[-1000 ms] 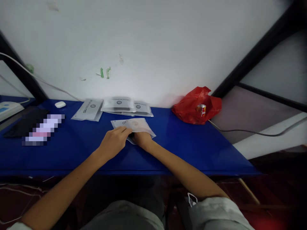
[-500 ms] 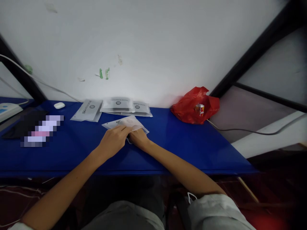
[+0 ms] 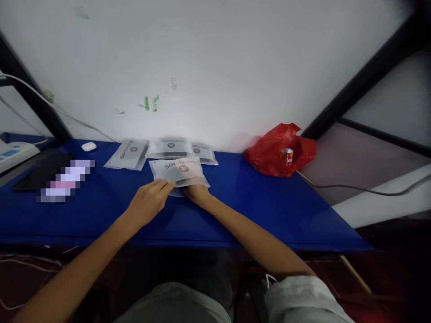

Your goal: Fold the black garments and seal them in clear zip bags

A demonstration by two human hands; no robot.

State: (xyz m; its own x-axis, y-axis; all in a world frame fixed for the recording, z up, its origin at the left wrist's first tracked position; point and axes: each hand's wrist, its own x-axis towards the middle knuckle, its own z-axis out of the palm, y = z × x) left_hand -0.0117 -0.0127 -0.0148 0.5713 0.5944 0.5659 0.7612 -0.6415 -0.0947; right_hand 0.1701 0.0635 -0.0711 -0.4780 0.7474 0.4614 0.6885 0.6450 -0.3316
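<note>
A frosted plastic zip bag [image 3: 164, 168] with printed lettering and a round logo is lifted over the blue table, its open mouth facing me. My left hand [image 3: 150, 200] is closed, pinching the near left edge of the mouth between thumb and fingers. My right hand [image 3: 198, 194] reaches into the bag from the right; its fingers show only dimly through the plastic. Something dark lies at the mouth near the right fingers, and what they hold is hidden. Just behind are similar bags: one flat bag [image 3: 129, 154], a filled bag [image 3: 168, 147] and another bag [image 3: 205, 153].
A red plastic bag [image 3: 269, 152] with a shiny wrapper [image 3: 286, 157] sits at the back right, a cable behind it. On the left lie a white earphone case [image 3: 89, 146], a dark flat object [image 3: 43, 166], a blurred-out phone-like object [image 3: 67, 179] and a white power strip [image 3: 18, 152].
My right hand has gone deeper into the bag, and the bag has risen and spread over it. My left hand has moved slightly left, from beside the right hand to the bag's edge.
</note>
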